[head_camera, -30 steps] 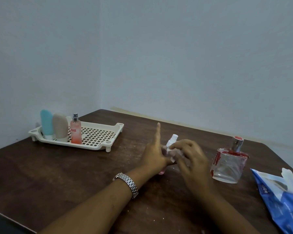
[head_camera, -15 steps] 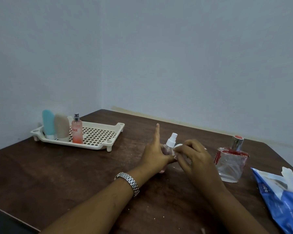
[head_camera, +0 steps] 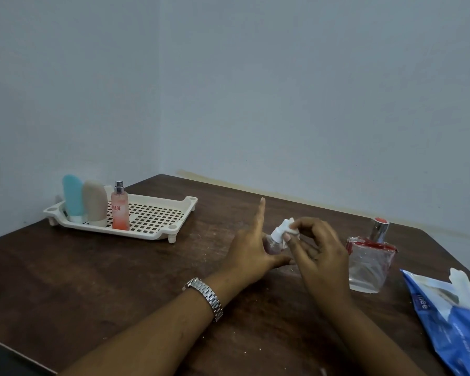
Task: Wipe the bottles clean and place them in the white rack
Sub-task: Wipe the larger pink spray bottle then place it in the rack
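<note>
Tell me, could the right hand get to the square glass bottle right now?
Probably yes: the square glass bottle stands just beside the right hand, nothing visible between them, though that hand pinches a white wipe.

A small spray bottle (head_camera: 275, 241), clear with a white pump top, stands tilted in the left hand (head_camera: 251, 251), its lower body hidden behind the palm. A crumpled white tissue (head_camera: 289, 228), pinched by the right hand (head_camera: 318, 253), touches the pump top. Just right of the right hand a squat clear glass bottle (head_camera: 369, 263) with red-smeared shoulders and a silver neck stands upright on the table. Well to the left of the left hand sits the white rack (head_camera: 158, 222), with a blue tube (head_camera: 72, 196), a beige tube (head_camera: 94, 199) and a pink spray bottle (head_camera: 120, 210) upright at its left end.
</note>
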